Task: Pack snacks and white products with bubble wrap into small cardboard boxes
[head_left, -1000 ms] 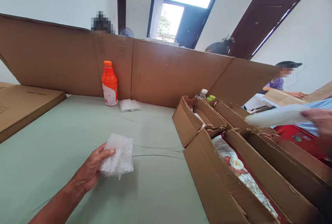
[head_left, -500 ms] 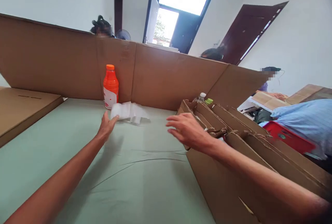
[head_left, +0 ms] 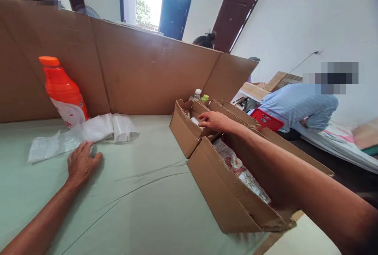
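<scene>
My left hand [head_left: 81, 162] lies flat on the green sheet [head_left: 141, 200], fingers spread, fingertips touching the edge of a bubble wrap sheet [head_left: 79, 133]. An orange bottle [head_left: 63, 91] leans just behind the wrap against the cardboard wall [head_left: 141, 70]. My right hand [head_left: 214, 121] reaches into the small open cardboard box [head_left: 186, 129], fingers bent downward over its inside; what they touch is hidden. Nearer to me is a long open cardboard box [head_left: 227, 192] holding patterned plates [head_left: 240, 170].
Two bottle tops, one white [head_left: 197, 92] and one green [head_left: 205, 98], show behind the small box. A person in a blue shirt [head_left: 298, 105] bends over at the right beside a red object [head_left: 265, 119]. Other people's heads show beyond the cardboard wall.
The view swung right and closer. My left hand left the bubble wrap beside the bottle and now rests flat at its edge. My right hand moved into the small box.
</scene>
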A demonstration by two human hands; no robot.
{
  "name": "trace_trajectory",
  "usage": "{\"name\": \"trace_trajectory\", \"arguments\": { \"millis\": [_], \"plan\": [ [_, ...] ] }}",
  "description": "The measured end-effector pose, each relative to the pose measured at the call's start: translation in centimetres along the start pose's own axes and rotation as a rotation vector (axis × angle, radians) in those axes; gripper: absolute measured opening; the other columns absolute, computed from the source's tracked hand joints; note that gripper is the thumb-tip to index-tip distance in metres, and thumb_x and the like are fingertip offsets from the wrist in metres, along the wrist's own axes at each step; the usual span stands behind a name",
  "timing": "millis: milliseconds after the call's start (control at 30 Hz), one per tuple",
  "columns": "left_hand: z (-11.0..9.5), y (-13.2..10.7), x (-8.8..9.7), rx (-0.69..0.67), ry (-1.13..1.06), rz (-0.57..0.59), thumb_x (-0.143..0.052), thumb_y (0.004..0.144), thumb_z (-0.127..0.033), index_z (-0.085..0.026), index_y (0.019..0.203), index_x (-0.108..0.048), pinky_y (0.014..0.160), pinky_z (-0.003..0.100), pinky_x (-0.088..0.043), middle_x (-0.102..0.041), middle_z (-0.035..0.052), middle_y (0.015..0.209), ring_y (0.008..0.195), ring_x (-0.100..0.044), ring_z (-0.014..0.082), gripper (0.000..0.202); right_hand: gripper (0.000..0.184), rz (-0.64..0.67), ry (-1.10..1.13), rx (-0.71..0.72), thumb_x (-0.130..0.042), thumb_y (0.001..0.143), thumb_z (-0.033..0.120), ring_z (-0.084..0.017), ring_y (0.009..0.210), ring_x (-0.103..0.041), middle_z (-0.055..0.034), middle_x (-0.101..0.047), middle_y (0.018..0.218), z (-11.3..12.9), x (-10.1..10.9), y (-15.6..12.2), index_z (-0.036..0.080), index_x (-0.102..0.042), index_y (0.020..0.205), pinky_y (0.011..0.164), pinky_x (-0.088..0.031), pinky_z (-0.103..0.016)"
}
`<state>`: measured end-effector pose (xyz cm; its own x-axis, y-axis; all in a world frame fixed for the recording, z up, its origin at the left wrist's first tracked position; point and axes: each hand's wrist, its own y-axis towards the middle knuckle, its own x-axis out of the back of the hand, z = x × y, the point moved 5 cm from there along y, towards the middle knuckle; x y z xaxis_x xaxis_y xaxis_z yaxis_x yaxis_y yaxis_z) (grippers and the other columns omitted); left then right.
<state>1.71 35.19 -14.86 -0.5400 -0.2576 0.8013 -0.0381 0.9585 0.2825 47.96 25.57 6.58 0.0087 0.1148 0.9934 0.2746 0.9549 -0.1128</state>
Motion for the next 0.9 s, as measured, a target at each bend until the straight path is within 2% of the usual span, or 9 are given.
{"name": "trace_trajectory", "arguments": {
  "millis": [100,200,333,500,567,633,767,833,900],
  "plan": [
    [0.1,-0.4,0.2,0.025,0.015,-0.055,-0.054,0.081,-0.027,-0.008,0.124,-0.063,0.114,0.056,-0.038,-0.054,0.0245,0.141,0.135,-0.048,0.0398,0.048,0.039,0.103,-0.017,-0.048,-0.070,0.084,0.030,-0.022,0.082,-0.072,-0.0081,-0.077,0.094,0.2,-0.5,2.5,0.018,-0.070,0.121,0.070,-0.051,-0.027],
    [0.4,-0.4,0.5,0.052,0.014,-0.119,-0.053,0.081,-0.025,-0.009,0.125,-0.064,0.112,0.051,-0.041,-0.053,0.0218,0.141,0.133,-0.050,0.0364,0.048,0.015,0.205,-0.028,-0.078,-0.065,0.086,0.021,-0.018,0.057,-0.065,-0.0049,-0.070,0.064,1.0,-1.5,4.0,0.012,-0.076,0.092,0.058,-0.046,-0.026],
    [0.8,-0.2,0.7,0.081,-0.019,-0.185,-0.053,0.078,-0.021,-0.010,0.120,-0.067,0.108,0.049,-0.045,-0.056,0.0203,0.136,0.125,-0.055,0.0353,0.045,0.011,0.136,-0.048,-0.083,-0.069,0.078,0.009,-0.016,0.066,-0.066,-0.0016,-0.069,0.066,2.1,-1.9,4.2,0.015,-0.071,0.069,0.062,-0.045,-0.024],
    [1.2,0.0,0.3,0.097,-0.063,-0.197,-0.055,0.078,-0.020,-0.015,0.120,-0.068,0.108,0.047,-0.046,-0.056,0.0169,0.136,0.126,-0.055,0.0329,0.044,0.013,-0.207,-0.080,-0.205,-0.060,0.083,0.016,-0.023,0.072,-0.066,-0.0104,-0.071,0.077,1.9,4.3,2.5,0.017,-0.072,0.083,0.061,-0.041,-0.031],
    [1.3,-0.1,0.2,0.101,-0.080,-0.182,-0.055,0.078,-0.020,-0.015,0.119,-0.067,0.108,0.048,-0.045,-0.056,0.0171,0.137,0.125,-0.056,0.0334,0.043,0.016,-0.379,0.040,-0.155,-0.058,0.084,0.019,-0.021,0.072,-0.064,-0.0098,-0.071,0.080,4.2,7.7,1.5,0.017,-0.072,0.091,0.064,-0.043,-0.031],
    [1.2,-0.3,0.4,0.102,-0.100,-0.167,-0.054,0.080,-0.021,-0.014,0.119,-0.067,0.109,0.051,-0.044,-0.055,0.0183,0.138,0.127,-0.054,0.0347,0.042,0.015,-0.515,0.340,0.040,-0.061,0.079,0.015,-0.018,0.067,-0.061,-0.0077,-0.069,0.076,8.5,10.1,0.7,0.012,-0.072,0.089,0.063,-0.044,-0.029],
    [1.0,-0.6,1.0,0.082,-0.145,-0.142,-0.053,0.082,-0.022,-0.014,0.118,-0.065,0.113,0.055,-0.040,-0.054,0.0189,0.139,0.132,-0.050,0.0356,0.039,0.014,-0.429,0.601,0.293,-0.064,0.086,0.023,-0.010,0.064,-0.063,-0.0021,-0.070,0.082,16.6,10.8,2.0,0.014,-0.072,0.094,0.063,-0.051,-0.021],
    [0.9,-0.6,1.2,0.063,-0.162,-0.128,-0.052,0.082,-0.022,-0.013,0.117,-0.065,0.113,0.056,-0.039,-0.054,0.0202,0.139,0.133,-0.049,0.0363,0.038,0.011,-0.400,0.735,0.370,-0.064,0.088,0.021,-0.008,0.064,-0.064,-0.0028,-0.070,0.084,16.9,10.6,3.0,0.013,-0.071,0.090,0.064,-0.052,-0.020],
    [0.8,-0.6,1.3,0.048,-0.171,-0.120,-0.050,0.083,-0.023,-0.009,0.116,-0.065,0.113,0.057,-0.039,-0.054,0.0238,0.138,0.134,-0.048,0.0386,0.039,0.011,-0.429,0.693,0.247,-0.063,0.089,0.018,-0.008,0.065,-0.066,-0.0033,-0.071,0.088,13.4,10.4,3.4,0.013,-0.071,0.093,0.064,-0.052,-0.019]
  ]
}}
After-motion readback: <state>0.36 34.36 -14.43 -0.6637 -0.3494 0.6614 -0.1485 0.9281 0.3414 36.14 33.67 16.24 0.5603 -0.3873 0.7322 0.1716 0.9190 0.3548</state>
